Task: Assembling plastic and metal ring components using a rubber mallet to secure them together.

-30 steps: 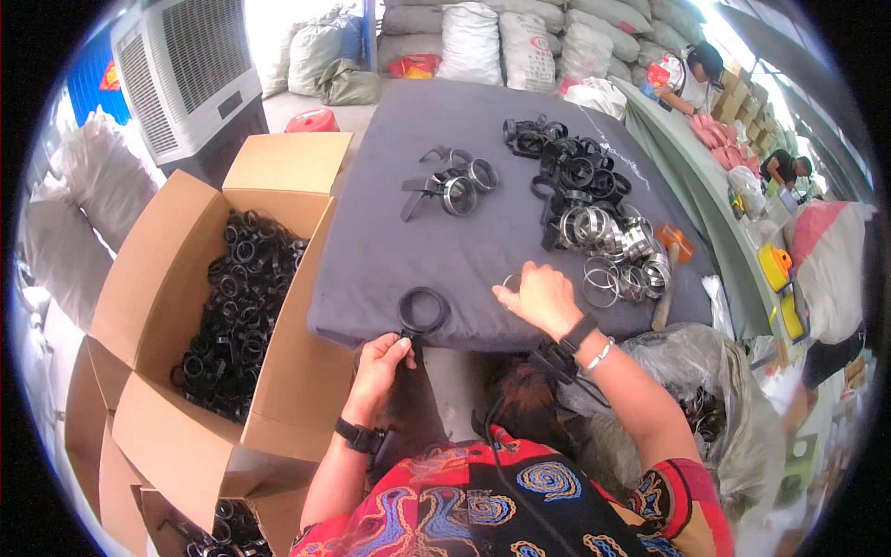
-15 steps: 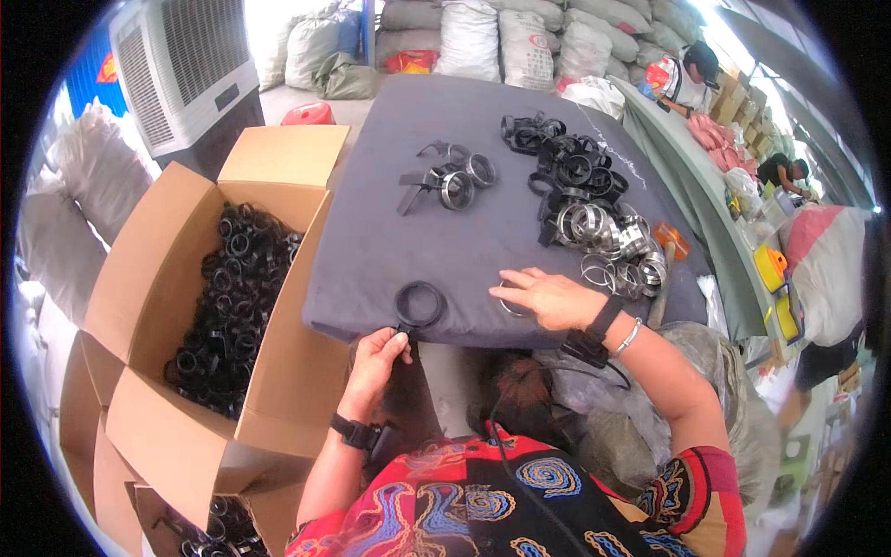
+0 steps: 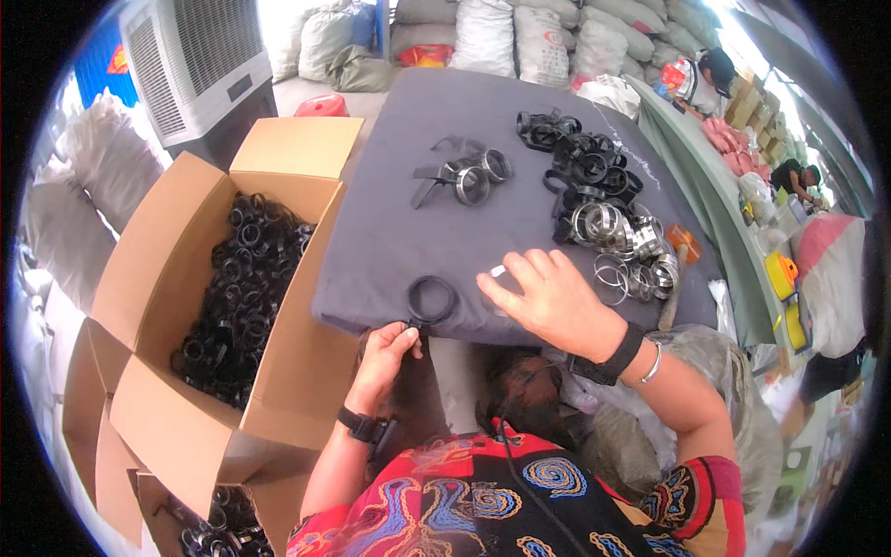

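Note:
At the near edge of the padded table, my left hand (image 3: 388, 357) is closed on the short stem of a black ring (image 3: 432, 300), which lies flat on the dark cloth. To the right of it, just above the cloth, my right hand (image 3: 557, 302) pinches a silver metal ring (image 3: 498, 271). Only a bright bit of that ring shows between thumb and fingers. Several black rings with metal bands (image 3: 471, 185) lie farther off in the middle. A pile of black rings (image 3: 591, 169) and loose silver rings (image 3: 608, 232) spreads along the right.
An open cardboard box (image 3: 295, 306) full of black rings stands at the left, with a smaller box of rings (image 3: 223, 529) below it. A hammer with an orange head (image 3: 684, 241) lies by the silver rings. Sacks (image 3: 483, 39) line the back; people work at the far right.
My right hand has risen slightly off the cloth, with the silver ring now between its fingers. My left hand stays on the black ring's stem. The whole view has shifted a little.

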A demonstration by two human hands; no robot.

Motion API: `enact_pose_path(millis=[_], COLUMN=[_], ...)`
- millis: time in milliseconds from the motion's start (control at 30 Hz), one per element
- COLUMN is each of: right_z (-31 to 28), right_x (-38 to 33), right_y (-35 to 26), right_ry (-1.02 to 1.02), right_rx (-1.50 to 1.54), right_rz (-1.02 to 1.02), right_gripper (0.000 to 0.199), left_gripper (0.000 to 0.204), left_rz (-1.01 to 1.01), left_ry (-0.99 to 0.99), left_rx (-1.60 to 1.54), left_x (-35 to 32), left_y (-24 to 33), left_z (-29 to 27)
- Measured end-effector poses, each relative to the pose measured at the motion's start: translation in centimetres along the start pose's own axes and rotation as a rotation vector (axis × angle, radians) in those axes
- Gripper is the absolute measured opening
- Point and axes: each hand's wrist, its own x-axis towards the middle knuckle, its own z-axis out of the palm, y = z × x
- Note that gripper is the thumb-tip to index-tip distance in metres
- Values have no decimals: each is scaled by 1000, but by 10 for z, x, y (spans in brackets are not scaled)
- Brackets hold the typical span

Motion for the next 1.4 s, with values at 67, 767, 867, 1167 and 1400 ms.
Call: enact_pose_path(millis=[67, 767, 867, 1167, 1400], right_z=[-2, 63, 66, 72, 96], right_x=[3, 87, 93, 97, 100], right_y=[-4, -30, -29, -32, -40], right_ry=[-5, -496, -530, -516, -99], right_rx=[25, 661, 646, 574, 562], right_rz=[35, 316, 287, 220, 349], right_gripper=[54, 64, 63, 55, 47], left_gripper=[23, 22, 21, 21, 20], left_rz=[9, -27, -38, -19, -15], left_ry=[8, -19, -23, -29, -27], left_rx=[6, -5, 11, -7, 14], left_x=[0, 2, 3, 3, 5], left_y=[1, -6, -7, -6, -12], left_z=[0, -4, -4, -6, -4])
